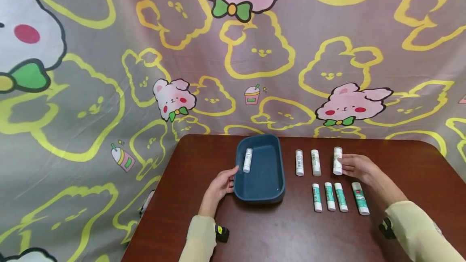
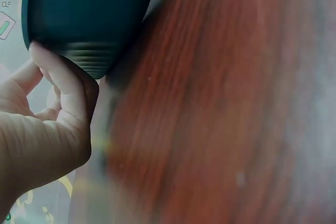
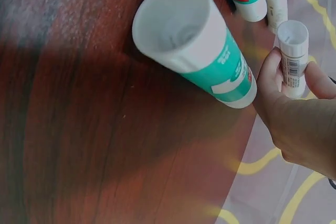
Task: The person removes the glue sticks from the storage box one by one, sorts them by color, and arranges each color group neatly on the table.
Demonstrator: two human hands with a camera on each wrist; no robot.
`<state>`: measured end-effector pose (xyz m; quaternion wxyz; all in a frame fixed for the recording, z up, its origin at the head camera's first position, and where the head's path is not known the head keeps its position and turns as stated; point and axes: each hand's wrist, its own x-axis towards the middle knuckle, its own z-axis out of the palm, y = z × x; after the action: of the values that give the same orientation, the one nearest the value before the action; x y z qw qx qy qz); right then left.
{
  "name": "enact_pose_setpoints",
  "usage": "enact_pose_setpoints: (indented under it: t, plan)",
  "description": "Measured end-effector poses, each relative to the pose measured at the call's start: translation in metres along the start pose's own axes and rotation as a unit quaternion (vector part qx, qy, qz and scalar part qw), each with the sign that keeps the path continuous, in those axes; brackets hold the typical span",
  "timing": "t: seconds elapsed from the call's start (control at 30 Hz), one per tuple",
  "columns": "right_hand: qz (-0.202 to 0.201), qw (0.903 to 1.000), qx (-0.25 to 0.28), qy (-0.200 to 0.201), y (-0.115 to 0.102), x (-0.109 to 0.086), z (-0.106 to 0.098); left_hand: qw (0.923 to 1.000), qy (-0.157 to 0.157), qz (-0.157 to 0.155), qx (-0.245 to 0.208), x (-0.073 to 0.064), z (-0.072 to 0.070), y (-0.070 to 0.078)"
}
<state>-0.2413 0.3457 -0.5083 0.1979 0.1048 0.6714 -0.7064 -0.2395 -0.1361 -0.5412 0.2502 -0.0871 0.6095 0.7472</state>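
Observation:
My left hand (image 1: 220, 185) grips the near-left side of a dark blue plastic bin (image 1: 263, 173), thumb at the rim in the left wrist view. Inside the bin a white glue stick (image 1: 247, 160) leans by its left wall. My right hand (image 1: 360, 167) pinches another white glue stick (image 1: 337, 157) between thumb and fingers; its barcode (image 3: 294, 68) faces the right wrist camera. To its left are two more white glue sticks, one farther left (image 1: 299, 162) and one closer (image 1: 315, 162). Below them is a row of several green-and-white glue sticks (image 1: 341, 197).
A brown wooden table (image 1: 284, 229) carries everything. Behind it and on the left hangs a grey curtain (image 1: 204, 64) with cartoon figures, coming down to the table's back edge. The larger green glue stick (image 1: 360, 198) stands near my right forearm.

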Motion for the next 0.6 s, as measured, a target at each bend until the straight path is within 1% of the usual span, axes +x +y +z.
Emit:
enact_pose_setpoints:
  t: [0.1, 0.27, 0.37, 0.6]
  plan:
    - [-0.006, 0.9999, -0.009, 0.003, 0.0004, 0.0, 0.0018, 1.0, -0.004, 0.005, 0.007, -0.0007, 0.0024, 0.0022]
    - [-0.01, 0.9996, -0.024, 0.009, 0.0032, 0.0021, 0.0047, 0.9998, -0.002, 0.008, 0.016, -0.0018, 0.0017, 0.0021]
    - [-0.009, 0.9992, -0.037, 0.013, 0.005, 0.0037, 0.0033, 0.9999, -0.003, 0.007, 0.014, -0.002, 0.0019, 0.0003]
    - [-0.013, 0.9975, -0.067, 0.021, 0.0052, 0.0068, -0.0004, 0.9997, -0.015, 0.018, 0.003, -0.0012, 0.0025, -0.0027]
